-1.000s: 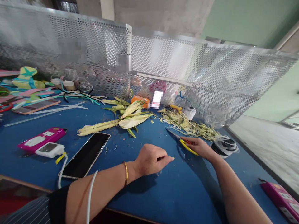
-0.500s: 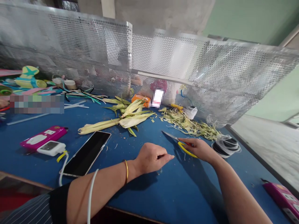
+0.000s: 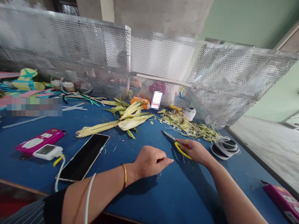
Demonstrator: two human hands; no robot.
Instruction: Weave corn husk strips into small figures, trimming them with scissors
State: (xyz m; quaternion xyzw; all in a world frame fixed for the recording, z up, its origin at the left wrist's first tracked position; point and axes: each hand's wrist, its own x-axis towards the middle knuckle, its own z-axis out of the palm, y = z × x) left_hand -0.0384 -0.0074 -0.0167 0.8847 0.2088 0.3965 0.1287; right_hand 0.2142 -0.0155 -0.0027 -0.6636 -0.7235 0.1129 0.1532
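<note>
In the head view, my right hand [image 3: 198, 152] is closed round the yellow and red handles of a pair of scissors [image 3: 168, 135]. Their pointed metal blades angle up and left, low over the blue table. To their left, my left hand [image 3: 151, 161] is curled, thumb stretched along the bent fingers; anything inside the fingers is hidden. A gold bangle [image 3: 125, 176] circles that wrist. Beyond both hands lie pale green corn husks [image 3: 130, 119], and at the right a heap of cut husk strips [image 3: 187, 123].
Left of my hands lie a black-screened phone [image 3: 84, 157] and a magenta device [image 3: 39, 142] with a white cabled unit. A spool [image 3: 223, 148] stands right, another magenta device [image 3: 283, 199] nearer. Coloured strips [image 3: 81, 95] lie back left. A perforated metal screen [image 3: 163, 59] borders the back.
The view has shifted slightly. My right hand has moved a little left and down with the scissors still in it. The left hand keeps nearly the same pose.
</note>
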